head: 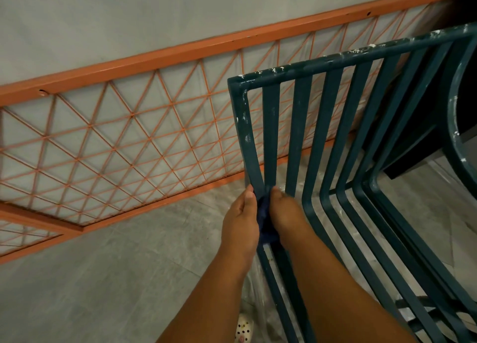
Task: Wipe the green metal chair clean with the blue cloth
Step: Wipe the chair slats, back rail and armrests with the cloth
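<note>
Hands: left hand and right hand side by side at the chair's leftmost bars, both curled in and pinching the cloth between them.
Left hand: thumb and fingers closed on the cloth's left side, fingertips touching the outer frame bar.
Right hand: fingers folded over the cloth's right side, knuckles against the first slat.
Cloth: dark blue, bunched into a narrow wad; wrapped round the bar, mostly hidden by the hands; only a strip shows between them.
Chair: dark green metal, flat slats in a tube frame. White flecks and chipped spots along the top rail and down the left upright. Paint dull, scuffed.
Chair position: right half of view, standing on the floor, close to the railing.
Chair axis: slats run long from the top rail down toward the hands, then bend and carry on toward lower right as the seat. Back faces the person; top rail slopes up to the right.
Containers: none seen.
Railing: orange metal, diagonal wire grid, behind the chair, grey wall beyond.
Floor: grey tile.
Shoe: pale, dotted, at bottom edge.
</note>
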The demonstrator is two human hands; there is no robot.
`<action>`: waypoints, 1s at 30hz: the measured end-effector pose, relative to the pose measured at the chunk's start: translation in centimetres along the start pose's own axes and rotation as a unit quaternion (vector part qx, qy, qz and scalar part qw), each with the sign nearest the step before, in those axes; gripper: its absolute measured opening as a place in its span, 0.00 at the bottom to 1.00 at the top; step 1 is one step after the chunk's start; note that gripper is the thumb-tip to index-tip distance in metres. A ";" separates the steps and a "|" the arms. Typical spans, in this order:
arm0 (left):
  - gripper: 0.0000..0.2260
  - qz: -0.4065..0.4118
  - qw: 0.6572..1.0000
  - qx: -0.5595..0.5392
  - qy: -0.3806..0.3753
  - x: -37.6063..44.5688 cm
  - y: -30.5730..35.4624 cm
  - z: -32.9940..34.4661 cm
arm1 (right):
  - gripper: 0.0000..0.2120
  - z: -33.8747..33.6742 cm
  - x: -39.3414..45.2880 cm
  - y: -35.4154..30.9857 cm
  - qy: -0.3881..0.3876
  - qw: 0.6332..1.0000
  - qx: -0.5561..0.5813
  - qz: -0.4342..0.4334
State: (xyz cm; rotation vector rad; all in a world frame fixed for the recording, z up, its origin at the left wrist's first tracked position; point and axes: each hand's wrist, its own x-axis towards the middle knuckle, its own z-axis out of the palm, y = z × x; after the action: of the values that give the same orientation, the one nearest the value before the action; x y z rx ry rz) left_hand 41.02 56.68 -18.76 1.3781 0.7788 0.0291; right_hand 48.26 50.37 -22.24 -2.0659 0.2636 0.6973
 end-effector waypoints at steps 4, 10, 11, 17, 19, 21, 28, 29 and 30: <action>0.18 -0.029 0.998 -0.050 -0.009 -0.1 0.5 -0.4 | 0.22 2.0 -1.8 -2.2 0.090 0.973 -0.042 -0.208; 0.20 -0.023 0.997 -0.071 -0.003 0.3 0.2 -1.1 | 0.41 3.0 -1.8 3.6 0.154 0.862 -0.251 -0.412; 0.19 -0.016 0.997 -0.074 0.015 0.3 0.1 -1.1 | 0.41 3.0 -1.8 3.2 0.156 0.846 -0.284 -0.423; 0.17 -0.004 0.985 -0.040 0.169 0.6 -0.9 -1.8 | 0.32 2.6 -2.9 -1.0 0.129 0.690 -0.564 -0.434; 0.17 -0.010 0.981 -0.027 0.191 0.8 -1.2 -2.3 | 0.26 2.9 -4.0 -1.0 0.058 0.623 -0.659 -0.418; 0.16 -0.018 0.980 -0.030 0.195 0.9 -1.3 -2.9 | 0.25 3.0 -5.0 -0.1 0.019 0.526 -0.748 -0.404; 0.11 -0.021 0.980 -0.053 0.192 1.0 -1.0 -3.4 | 0.23 1.0 -4.1 -1.5 0.051 0.509 -0.720 -0.468; 0.13 -0.022 0.980 -0.053 0.190 1.1 -1.0 -3.3 | 0.24 0.8 -3.5 -1.8 0.072 0.527 -0.703 -0.472; 0.14 -0.024 0.981 -0.054 0.185 1.1 -1.0 -3.1 | 0.25 0.9 -2.9 -1.7 0.080 0.547 -0.686 -0.472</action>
State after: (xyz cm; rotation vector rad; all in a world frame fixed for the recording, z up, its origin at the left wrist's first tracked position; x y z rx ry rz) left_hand 39.89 59.57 -20.11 1.2653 1.1033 0.2939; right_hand 46.31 51.79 -19.79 -3.0547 -1.7893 -0.1953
